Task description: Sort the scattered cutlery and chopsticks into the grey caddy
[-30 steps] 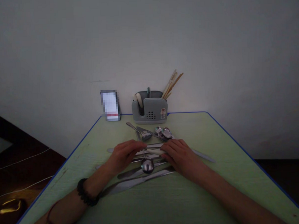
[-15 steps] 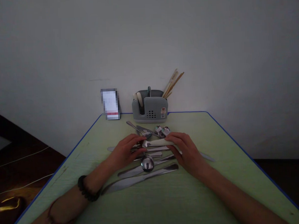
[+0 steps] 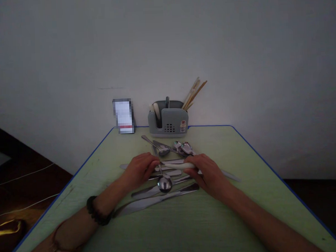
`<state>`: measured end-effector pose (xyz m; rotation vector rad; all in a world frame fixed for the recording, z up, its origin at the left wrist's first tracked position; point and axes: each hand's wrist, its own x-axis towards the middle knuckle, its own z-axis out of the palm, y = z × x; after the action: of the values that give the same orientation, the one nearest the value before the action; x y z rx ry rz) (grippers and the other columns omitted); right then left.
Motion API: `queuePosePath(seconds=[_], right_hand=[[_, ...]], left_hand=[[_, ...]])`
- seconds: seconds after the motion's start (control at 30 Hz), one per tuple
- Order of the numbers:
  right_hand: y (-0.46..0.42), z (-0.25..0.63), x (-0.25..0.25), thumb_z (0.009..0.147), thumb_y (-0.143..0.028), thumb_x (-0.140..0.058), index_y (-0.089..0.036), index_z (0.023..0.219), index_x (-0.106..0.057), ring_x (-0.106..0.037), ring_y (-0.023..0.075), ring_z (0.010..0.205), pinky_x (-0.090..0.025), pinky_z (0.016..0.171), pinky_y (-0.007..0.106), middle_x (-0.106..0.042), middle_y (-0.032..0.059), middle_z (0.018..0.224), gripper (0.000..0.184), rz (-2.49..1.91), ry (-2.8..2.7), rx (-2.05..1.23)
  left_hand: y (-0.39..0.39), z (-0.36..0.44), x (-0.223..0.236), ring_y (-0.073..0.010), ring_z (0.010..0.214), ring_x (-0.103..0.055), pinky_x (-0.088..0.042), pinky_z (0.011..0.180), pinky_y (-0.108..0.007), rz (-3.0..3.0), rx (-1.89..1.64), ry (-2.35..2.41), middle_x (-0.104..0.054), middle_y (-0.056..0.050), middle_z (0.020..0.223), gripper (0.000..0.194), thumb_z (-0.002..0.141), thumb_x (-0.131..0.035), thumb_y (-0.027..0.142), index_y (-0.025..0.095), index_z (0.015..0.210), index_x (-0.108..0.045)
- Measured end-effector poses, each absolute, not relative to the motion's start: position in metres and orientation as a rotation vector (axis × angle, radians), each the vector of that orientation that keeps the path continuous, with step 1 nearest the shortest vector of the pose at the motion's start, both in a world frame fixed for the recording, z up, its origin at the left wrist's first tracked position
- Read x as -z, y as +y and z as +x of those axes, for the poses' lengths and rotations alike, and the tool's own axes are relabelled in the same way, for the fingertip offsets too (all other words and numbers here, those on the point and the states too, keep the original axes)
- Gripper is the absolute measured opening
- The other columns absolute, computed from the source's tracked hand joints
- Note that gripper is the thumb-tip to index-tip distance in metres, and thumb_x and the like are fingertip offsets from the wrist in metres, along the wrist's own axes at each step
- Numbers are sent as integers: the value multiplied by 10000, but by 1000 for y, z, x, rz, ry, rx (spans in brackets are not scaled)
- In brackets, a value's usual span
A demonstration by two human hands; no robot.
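Observation:
Above the spread of cutlery, my right hand (image 3: 207, 170) is closed round the handle of a white-handled utensil (image 3: 176, 165). Its metal end points left to my left hand (image 3: 143, 168), whose thumb and fingers pinch at that end; the fingers hide its shape, so I cannot tell its kind. Just below lies a round-bowled spoon (image 3: 165, 183), bowl towards me. Two table knives, the nearer one (image 3: 154, 202) and one behind it (image 3: 148, 192), lie slanted in front. Behind my hands are a spoon (image 3: 163, 151), more shiny spoons (image 3: 186, 147) and a knife blade.
A grey cutlery holder (image 3: 176, 122) stands at the table's back edge with white handles and chopsticks (image 3: 196, 91) in it. Left of it a phone (image 3: 124, 116) stands upright. The green table (image 3: 189, 229) has a blue edge; a wall rises behind.
The white-handled utensil has come slightly towards me and tilted. My left fingers have closed in on its metal end, and my right hand has shifted a little lower.

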<state>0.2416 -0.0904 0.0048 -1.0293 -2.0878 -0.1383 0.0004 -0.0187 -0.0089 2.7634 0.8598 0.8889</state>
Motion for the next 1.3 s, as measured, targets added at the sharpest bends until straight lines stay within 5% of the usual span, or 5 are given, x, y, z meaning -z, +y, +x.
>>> queuePosePath(seconds=[0.33,0.6,0.87,1.03,1.3], right_hand=[[-88,243,3,922,-244,-459,-204,1105,-490,-582,182,803,-505,687,309,-609,68,887,190,-1032,-2038,156],[-83,249,2,893,-116,-456,-231,1170,-453,-558,190,979,-508,791,357,-547,92,1071,300,-1078,-1864,155],[-88,249,-3,891,-235,-506,-211,1117,-500,-588,156,743,-516,707,314,-612,51,914,228,-1173,-1794,71],[-87,252,-51,861,-296,-562,-208,1016,-558,-607,148,718,-512,678,278,-641,32,861,178,-1163,-1824,12],[-37,244,-156,868,-334,-539,-200,1033,-582,-612,134,765,-502,728,295,-641,27,909,217,-1079,-1921,135]], left_hand=[[-18,1,11,-126,666,-565,-444,637,-228,2753,-943,767,-613,-26,736,212,930,-409,217,171,998,-605],[-17,-2,12,-140,777,-566,-468,699,-245,2683,-989,773,-609,-38,867,370,899,-441,182,188,1268,-472],[-14,-2,14,-161,791,-564,-474,712,-278,2716,-1100,785,-630,-65,865,266,917,-444,204,181,1128,-604],[-7,3,16,-164,787,-566,-473,731,-309,2783,-1191,844,-633,-55,835,157,896,-509,236,181,900,-656],[63,21,-34,-205,987,-512,-505,769,-343,2222,-1750,1358,-449,-123,1174,487,794,-611,278,165,1239,-447]])
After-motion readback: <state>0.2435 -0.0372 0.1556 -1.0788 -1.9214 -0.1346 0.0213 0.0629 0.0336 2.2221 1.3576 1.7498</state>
